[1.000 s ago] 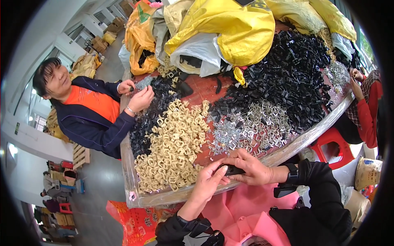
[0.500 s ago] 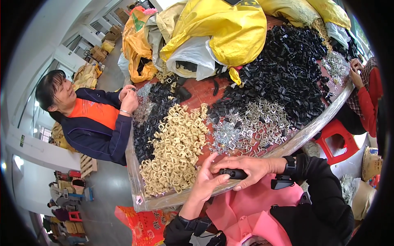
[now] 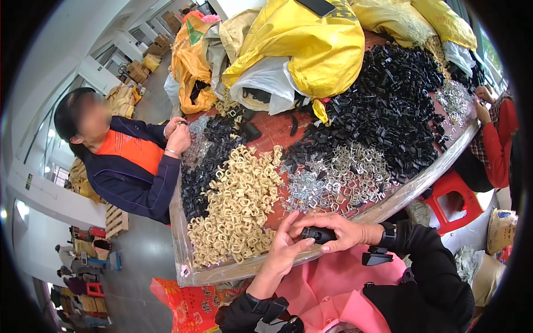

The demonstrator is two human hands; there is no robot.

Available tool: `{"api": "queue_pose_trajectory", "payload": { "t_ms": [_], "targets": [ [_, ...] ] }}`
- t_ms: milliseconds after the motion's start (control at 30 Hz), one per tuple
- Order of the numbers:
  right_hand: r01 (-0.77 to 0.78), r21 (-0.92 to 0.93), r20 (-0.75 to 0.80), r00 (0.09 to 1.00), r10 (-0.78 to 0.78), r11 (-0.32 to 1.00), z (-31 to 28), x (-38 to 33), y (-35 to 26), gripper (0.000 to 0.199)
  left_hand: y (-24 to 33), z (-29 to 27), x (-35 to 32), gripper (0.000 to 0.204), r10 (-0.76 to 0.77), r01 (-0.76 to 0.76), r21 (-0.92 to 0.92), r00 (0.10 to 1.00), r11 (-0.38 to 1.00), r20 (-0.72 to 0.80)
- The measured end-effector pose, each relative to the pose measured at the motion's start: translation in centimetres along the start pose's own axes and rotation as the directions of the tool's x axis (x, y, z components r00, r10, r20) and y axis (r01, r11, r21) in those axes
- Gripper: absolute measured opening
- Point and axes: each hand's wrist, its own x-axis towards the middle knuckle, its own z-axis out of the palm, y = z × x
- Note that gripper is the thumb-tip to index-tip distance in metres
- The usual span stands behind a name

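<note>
A short black cylindrical part [image 3: 318,235] is held between my two hands above the table's near edge. My right hand [image 3: 351,232] is closed around it, thumb along its lower side. My left hand [image 3: 282,248] meets its left end with thumb and fingers; whether a smaller piece sits between those fingertips is hidden. Just beyond them are a heap of small silver pieces [image 3: 305,186] and bent metal rings [image 3: 358,172]. To the left of these lies a large pile of beige buckle-like pieces [image 3: 233,208].
Black plastic parts [image 3: 383,105] cover the table's right side. Yellow sacks [image 3: 327,61] and an orange sack [image 3: 191,72] stand at the back. Along the near side runs the plastic-wrapped table rim [image 3: 411,191]. Co-workers sit left and right; a red stool [image 3: 452,202] stands at right.
My hands and the black part have shifted slightly right within the view. The right-hand co-worker's hands have moved a little. My grip looks much the same.
</note>
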Motion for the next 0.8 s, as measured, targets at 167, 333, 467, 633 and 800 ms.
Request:
{"api": "queue_pose_trajectory", "payload": {
  "t_ms": [167,333,467,633,800],
  "targets": [
    [-0.053,-0.141,-0.102,0.994,0.039,0.989,-0.3,-1.6,-1.1,0.057,-1.1,0.1,-0.1,0.065,-0.034,0.033,0.037,0.999,0.999,0.021],
    [-0.237,-0.132,-0.351,0.919,0.178,0.963,-3.6,-6.3,-5.7,0.048,-0.9,-0.8,-0.5,0.059,-0.058,0.059,-0.043,0.998,0.997,0.030],
    [-0.345,-0.008,-0.473,0.828,0.300,0.939,-4.0,-10.3,-7.0,0.042,-1.3,0.1,0.8,0.052,-0.039,0.039,-0.032,0.999,0.999,-0.013],
    [-0.402,0.218,-0.385,0.802,0.457,0.889,-1.6,-10.1,-7.5,0.035,-2.0,2.2,2.3,0.047,-0.018,0.017,-0.048,1.000,0.999,-0.010],
    [-0.401,0.241,-0.293,0.838,0.460,0.884,-1.6,-9.5,-6.7,0.035,-1.7,2.9,2.7,0.043,0.037,-0.036,-0.039,0.999,0.999,0.029]
  ]
}}
